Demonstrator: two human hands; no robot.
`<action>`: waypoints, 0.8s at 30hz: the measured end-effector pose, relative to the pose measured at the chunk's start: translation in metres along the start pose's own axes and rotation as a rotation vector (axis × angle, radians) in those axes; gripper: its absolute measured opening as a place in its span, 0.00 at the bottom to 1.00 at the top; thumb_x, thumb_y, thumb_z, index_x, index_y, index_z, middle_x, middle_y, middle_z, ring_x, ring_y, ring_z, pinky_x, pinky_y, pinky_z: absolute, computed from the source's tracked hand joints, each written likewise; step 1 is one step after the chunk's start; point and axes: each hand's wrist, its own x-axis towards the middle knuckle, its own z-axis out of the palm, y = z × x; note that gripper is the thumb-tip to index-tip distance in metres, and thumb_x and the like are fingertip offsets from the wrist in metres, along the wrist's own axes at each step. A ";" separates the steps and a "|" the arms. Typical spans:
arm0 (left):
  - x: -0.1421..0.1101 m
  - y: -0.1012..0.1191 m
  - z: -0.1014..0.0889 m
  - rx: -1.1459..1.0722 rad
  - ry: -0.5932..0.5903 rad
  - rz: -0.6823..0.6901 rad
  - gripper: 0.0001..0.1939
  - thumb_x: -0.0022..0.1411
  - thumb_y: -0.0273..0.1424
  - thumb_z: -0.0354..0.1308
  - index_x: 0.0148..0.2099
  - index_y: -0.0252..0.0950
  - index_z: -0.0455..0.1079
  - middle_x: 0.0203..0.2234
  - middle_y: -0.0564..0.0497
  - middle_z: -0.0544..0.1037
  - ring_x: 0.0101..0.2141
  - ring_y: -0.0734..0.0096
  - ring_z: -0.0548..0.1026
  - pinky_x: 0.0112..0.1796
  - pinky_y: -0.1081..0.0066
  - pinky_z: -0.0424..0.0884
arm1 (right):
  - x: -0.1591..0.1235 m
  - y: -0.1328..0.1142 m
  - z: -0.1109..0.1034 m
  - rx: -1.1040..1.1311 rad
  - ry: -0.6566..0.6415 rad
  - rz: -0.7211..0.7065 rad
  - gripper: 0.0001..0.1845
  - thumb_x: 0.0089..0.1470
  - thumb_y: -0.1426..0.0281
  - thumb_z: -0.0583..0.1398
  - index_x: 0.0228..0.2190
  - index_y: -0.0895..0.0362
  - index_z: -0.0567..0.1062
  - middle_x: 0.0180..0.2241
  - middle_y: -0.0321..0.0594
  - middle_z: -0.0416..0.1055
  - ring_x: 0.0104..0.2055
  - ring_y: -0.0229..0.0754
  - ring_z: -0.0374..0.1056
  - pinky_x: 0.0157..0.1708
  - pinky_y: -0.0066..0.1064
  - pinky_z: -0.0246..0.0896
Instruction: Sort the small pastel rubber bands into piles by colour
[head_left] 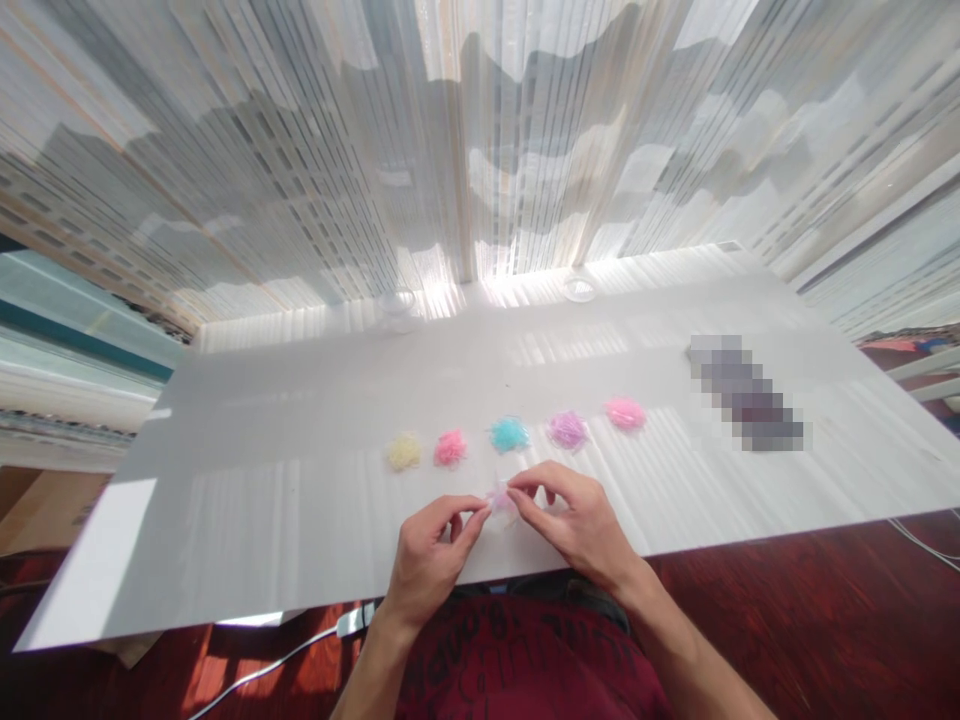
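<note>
My left hand (431, 550) and my right hand (574, 520) meet over the near edge of a white table (300, 480). Both pinch a small pale pink tangle of thin loops (500, 500) between their fingertips. Beyond them lies a row of small fluffy piles: yellow (404, 452), pink (450, 447), turquoise (509, 434), purple (568, 429) and another pink one (625, 412).
Two clear shallow dishes (579, 289) (396, 300) stand at the table's far edge by sheer striped curtains (480, 140). A blurred-out patch (746, 393) lies at the right. A white cable (285, 662) runs across the dark red floor below the table.
</note>
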 end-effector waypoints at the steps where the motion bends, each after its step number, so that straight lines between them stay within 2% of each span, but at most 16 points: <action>1: -0.001 -0.001 -0.002 0.006 0.004 -0.008 0.07 0.67 0.35 0.63 0.40 0.40 0.81 0.27 0.53 0.83 0.22 0.74 0.73 0.29 0.74 0.74 | 0.007 -0.002 0.000 0.002 -0.011 -0.032 0.05 0.64 0.69 0.62 0.37 0.54 0.80 0.32 0.37 0.79 0.32 0.38 0.74 0.32 0.28 0.69; 4: -0.004 -0.007 -0.008 0.014 0.023 -0.018 0.07 0.67 0.36 0.63 0.40 0.40 0.81 0.26 0.54 0.82 0.22 0.74 0.73 0.28 0.75 0.73 | 0.036 -0.009 0.004 -0.007 -0.058 -0.109 0.05 0.64 0.70 0.63 0.37 0.53 0.81 0.34 0.38 0.79 0.34 0.38 0.73 0.31 0.27 0.67; 7: -0.008 -0.012 -0.012 0.015 0.061 -0.040 0.07 0.66 0.35 0.64 0.38 0.40 0.81 0.24 0.54 0.81 0.22 0.74 0.73 0.27 0.75 0.72 | 0.076 -0.017 0.017 -0.040 -0.136 -0.155 0.04 0.61 0.73 0.65 0.36 0.54 0.82 0.34 0.37 0.78 0.35 0.37 0.73 0.39 0.28 0.68; 11: -0.008 -0.018 -0.012 -0.002 0.110 -0.043 0.07 0.66 0.35 0.64 0.38 0.39 0.81 0.22 0.55 0.80 0.21 0.75 0.72 0.26 0.76 0.71 | 0.129 -0.025 0.047 -0.230 -0.447 -0.215 0.07 0.63 0.74 0.63 0.37 0.56 0.83 0.35 0.40 0.79 0.35 0.38 0.73 0.40 0.29 0.65; 14: -0.008 -0.021 -0.011 -0.019 0.120 -0.013 0.07 0.66 0.34 0.64 0.38 0.38 0.81 0.22 0.55 0.80 0.20 0.76 0.71 0.26 0.77 0.71 | 0.155 -0.027 0.070 -0.285 -0.536 -0.222 0.08 0.60 0.77 0.63 0.36 0.57 0.84 0.34 0.40 0.81 0.35 0.39 0.72 0.37 0.29 0.62; 19: -0.010 -0.022 -0.011 -0.039 0.150 0.027 0.06 0.66 0.32 0.64 0.39 0.37 0.81 0.24 0.54 0.81 0.20 0.77 0.70 0.27 0.78 0.70 | 0.166 -0.023 0.090 -0.353 -0.618 -0.188 0.09 0.56 0.78 0.62 0.33 0.58 0.84 0.32 0.41 0.82 0.31 0.40 0.71 0.32 0.28 0.57; 24: -0.012 -0.024 -0.010 -0.048 0.154 0.028 0.05 0.66 0.31 0.64 0.39 0.37 0.81 0.24 0.55 0.80 0.20 0.77 0.70 0.27 0.78 0.71 | 0.162 -0.025 0.085 -0.379 -0.609 -0.162 0.07 0.58 0.76 0.64 0.33 0.57 0.84 0.32 0.42 0.81 0.33 0.41 0.72 0.33 0.29 0.57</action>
